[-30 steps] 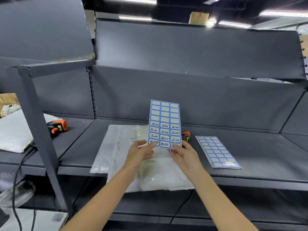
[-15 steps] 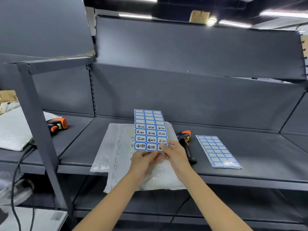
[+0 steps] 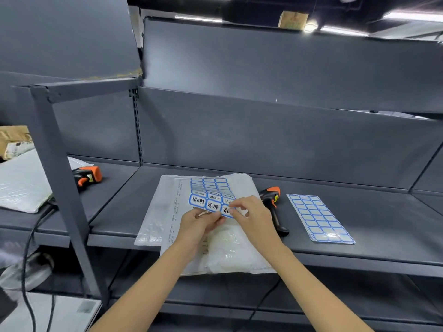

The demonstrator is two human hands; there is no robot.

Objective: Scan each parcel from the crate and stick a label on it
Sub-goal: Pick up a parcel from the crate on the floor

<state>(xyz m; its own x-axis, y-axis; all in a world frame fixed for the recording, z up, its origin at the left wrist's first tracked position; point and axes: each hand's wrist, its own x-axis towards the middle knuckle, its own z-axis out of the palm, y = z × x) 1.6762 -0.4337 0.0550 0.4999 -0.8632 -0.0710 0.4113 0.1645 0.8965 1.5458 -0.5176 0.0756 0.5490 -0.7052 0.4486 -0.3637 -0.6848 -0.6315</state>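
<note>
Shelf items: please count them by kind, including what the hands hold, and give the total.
Label sheets: 2, one held, one lying flat
Scanners: 2, one on the left, one beside the parcel
Plastic parcels: 2, one in the middle, one at far left
Total: 6

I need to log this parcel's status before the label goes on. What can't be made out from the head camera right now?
Head view only:
- Shipping print on the parcel: too small, partly covered by the label sheet and both hands.
- Whether the right hand has a label lifted: its fingers cover the sheet's corner.
- The left hand hides the sheet's lower edge.
- The barcode scanner: partly hidden behind the right hand.
- The crate: not in frame.
</note>
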